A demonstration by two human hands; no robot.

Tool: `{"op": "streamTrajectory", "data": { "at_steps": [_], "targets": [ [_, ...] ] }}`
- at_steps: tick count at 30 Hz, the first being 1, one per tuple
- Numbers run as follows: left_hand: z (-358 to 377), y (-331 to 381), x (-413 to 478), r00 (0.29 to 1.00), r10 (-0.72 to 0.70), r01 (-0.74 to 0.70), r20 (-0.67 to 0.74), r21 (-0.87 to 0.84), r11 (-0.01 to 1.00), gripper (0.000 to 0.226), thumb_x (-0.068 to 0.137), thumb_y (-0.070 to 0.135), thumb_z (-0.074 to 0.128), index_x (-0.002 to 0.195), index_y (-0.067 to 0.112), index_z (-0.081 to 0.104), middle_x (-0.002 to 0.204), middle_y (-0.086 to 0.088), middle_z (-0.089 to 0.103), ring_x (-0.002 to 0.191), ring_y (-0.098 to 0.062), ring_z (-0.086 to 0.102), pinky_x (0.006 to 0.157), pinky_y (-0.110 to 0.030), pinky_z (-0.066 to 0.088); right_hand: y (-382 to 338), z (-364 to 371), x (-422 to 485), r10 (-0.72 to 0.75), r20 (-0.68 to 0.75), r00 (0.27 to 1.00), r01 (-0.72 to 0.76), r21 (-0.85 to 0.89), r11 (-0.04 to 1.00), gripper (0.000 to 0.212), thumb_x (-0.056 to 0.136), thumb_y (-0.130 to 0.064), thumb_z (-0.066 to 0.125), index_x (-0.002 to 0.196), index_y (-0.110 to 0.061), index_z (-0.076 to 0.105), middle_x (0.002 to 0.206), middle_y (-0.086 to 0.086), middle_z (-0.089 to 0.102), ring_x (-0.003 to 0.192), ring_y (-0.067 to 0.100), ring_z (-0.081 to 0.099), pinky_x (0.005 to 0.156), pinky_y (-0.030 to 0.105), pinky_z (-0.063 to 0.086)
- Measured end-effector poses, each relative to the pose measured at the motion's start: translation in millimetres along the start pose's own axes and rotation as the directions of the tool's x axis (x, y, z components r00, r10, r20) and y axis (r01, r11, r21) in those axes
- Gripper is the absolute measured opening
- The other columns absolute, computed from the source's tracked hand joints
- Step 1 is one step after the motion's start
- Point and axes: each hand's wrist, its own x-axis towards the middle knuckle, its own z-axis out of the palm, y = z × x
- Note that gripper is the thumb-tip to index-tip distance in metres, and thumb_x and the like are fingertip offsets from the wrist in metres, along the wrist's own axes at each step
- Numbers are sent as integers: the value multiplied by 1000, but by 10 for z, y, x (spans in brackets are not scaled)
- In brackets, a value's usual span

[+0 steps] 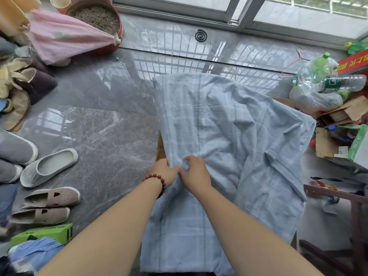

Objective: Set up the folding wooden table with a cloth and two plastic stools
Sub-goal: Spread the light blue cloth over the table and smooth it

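Head view: pale blue cloth (pixel 229 126) over counter (pixel 160 150), bunched at its left edge.
Open grey marble floor (pixel 99 126) to the left, slippers (pixel 47 166) along its far side; bags (pixel 314 100) and cardboard (pixel 354 110) crowding the right. Left grip (pixel 166 172) and right grip (pixel 196 173) side by side, each pinching a crumpled fold of cloth. Soft, wrinkled, faintly checked fabric draped over wood, hanging off near edge.

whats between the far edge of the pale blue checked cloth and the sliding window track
In the head view, a dark spiral coil lies on the glossy grey marble floor between the pale blue checked cloth and the metal sliding window track.
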Motion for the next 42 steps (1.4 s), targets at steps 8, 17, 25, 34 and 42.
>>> {"op": "streamTrajectory", "data": {
  "at_steps": [8,17,25,34,42],
  "targets": [
    [-93,4,5,994,111,-111,6,99,989,45,92,31,56,129,7,44,125,-10,57,113,-29,55,93,-32,44,65,-5,-2,209,-176,962,-174,197,965,73,85,-32,66,143,-25,22,139,3,39,117,18,57,90,43,52],
    [-303,-97,59,974,48,-23,-221,117,993,21,96,26,49,100,9,37,93,-11,56,85,-30,55,70,-35,41,-47,-79,108,193,-68,979,-201,-136,970,34,94,-14,41,125,-27,42,125,7,45,96,29,58,70,32,42],
    [-393,-118,54,930,108,4,-351,302,953,71,86,21,65,140,6,21,145,-16,25,131,-32,31,106,-40,33,-43,-147,65,133,-21,991,-134,-120,984,45,89,-6,44,130,-25,42,134,5,35,100,24,56,69,29,41],
    [105,376,-76,936,333,-267,-113,386,883,67,91,23,57,146,25,19,152,1,19,135,-24,25,109,-37,30,131,-412,-52,101,-97,990,-102,2,995,44,90,-6,41,130,-25,45,130,-1,41,96,19,56,69,27,38],
    [766,652,-206,888,453,-453,83,338,825,51,91,20,57,138,25,39,145,3,36,132,-18,36,108,-28,28,561,-838,-58,71,-335,940,-1,205,979,26,93,-17,48,118,-21,55,106,-4,55,89,16,57,77,27,43]
  ]
}}
